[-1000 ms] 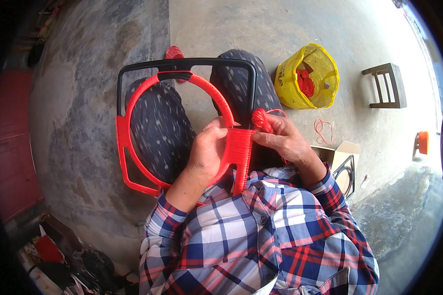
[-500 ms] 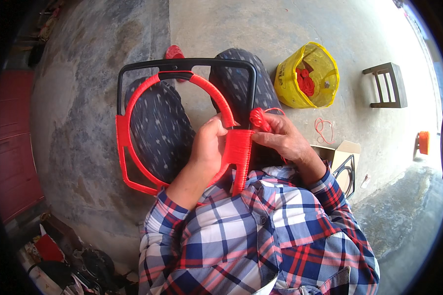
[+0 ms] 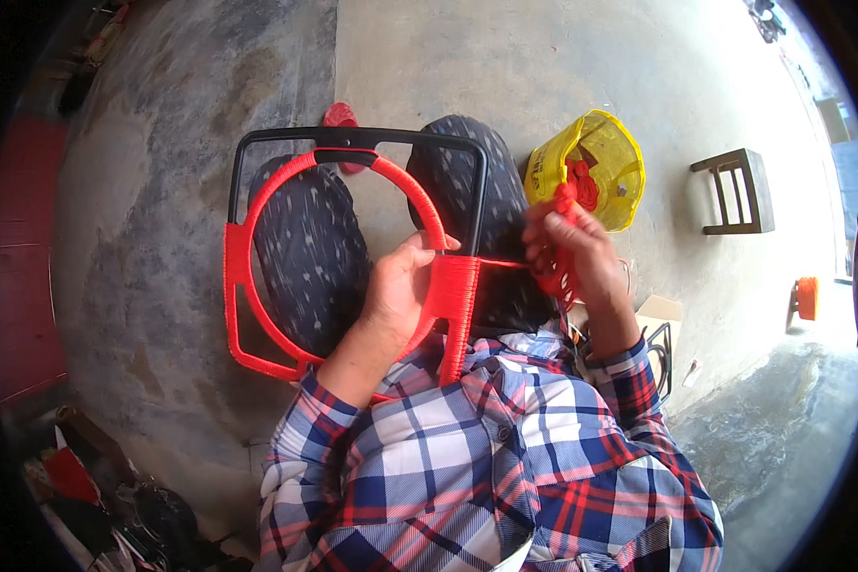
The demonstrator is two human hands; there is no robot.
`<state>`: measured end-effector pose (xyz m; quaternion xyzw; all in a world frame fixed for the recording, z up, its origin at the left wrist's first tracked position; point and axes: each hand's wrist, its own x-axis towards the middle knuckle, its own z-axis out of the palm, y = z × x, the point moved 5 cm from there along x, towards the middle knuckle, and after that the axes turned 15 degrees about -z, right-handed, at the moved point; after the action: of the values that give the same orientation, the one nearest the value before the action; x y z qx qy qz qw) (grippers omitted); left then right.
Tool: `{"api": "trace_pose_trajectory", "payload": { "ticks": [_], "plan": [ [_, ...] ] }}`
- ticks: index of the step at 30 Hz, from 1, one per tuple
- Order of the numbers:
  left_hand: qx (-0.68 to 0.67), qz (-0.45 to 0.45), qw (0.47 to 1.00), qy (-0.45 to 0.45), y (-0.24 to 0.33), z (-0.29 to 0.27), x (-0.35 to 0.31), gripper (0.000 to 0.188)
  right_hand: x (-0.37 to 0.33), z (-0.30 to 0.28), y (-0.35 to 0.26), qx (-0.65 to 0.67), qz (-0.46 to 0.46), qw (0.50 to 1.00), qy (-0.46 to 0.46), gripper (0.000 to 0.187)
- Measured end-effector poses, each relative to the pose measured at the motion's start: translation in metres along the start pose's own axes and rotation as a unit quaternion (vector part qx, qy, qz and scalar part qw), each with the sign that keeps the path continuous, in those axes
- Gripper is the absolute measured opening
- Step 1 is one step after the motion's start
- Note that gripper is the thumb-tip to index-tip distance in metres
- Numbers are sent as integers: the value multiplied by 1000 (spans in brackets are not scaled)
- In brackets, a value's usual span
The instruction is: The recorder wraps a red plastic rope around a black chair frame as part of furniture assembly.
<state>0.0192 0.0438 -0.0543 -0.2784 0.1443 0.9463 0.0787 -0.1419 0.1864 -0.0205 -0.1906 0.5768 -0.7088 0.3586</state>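
Note:
Across my lap lies a black frame point(image 3: 400, 134) with a ring inside it, most of both wrapped in red cord point(image 3: 457, 286). The top bar and upper right side are bare black. My left hand point(image 3: 399, 286) grips the ring's right side beside the wide wrapped block, thumb on top. Off to the right, my right hand point(image 3: 582, 255) is closed round a bundle of red cord point(image 3: 564, 202), partly smeared by motion. From that hand a taut strand point(image 3: 503, 262) runs left to the top of the wrapped block.
Beyond my right hand stands a yellow bucket point(image 3: 541, 164) with red cord inside. A small dark stool point(image 3: 753, 193) lies tipped on the concrete floor farther right. Near my right elbow is a cardboard box point(image 3: 660, 308) with black frames. Clutter point(image 3: 114, 486) fills the lower left.
My right hand has moved away from the frame to the right with the cord bundle, drawing the strand taut. My left hand keeps its grip on the ring.

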Motion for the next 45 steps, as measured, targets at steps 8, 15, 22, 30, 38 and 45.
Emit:
{"api": "trace_pose_trajectory", "payload": {
  "ticks": [8, 15, 22, 30, 38, 45],
  "plan": [
    [28, 82, 995, 59, 5, -10, 4, 29, 38, -46, -42, -297, -168, 933, 113, 20],
    [185, 387, 888, 167, 25, 23, -22, 26, 25, 115, -47, -499, -416, 692, -315, 33],
    [123, 204, 954, 181, 13, -33, 4, 32, 36, 49, -41, -490, -450, 746, -34, 35],
    [79, 80, 992, 50, 6, -5, 3, 32, 11, 60, -12, -509, -347, 764, -194, 27],
    [64, 83, 993, 50, 5, -6, 8, 39, 7, 38, -4, -309, -305, 893, -120, 14],
    [-1, 76, 996, 37, 8, -4, 2, 40, -23, -20, -43, 267, -174, 939, -134, 30]
  ]
}}
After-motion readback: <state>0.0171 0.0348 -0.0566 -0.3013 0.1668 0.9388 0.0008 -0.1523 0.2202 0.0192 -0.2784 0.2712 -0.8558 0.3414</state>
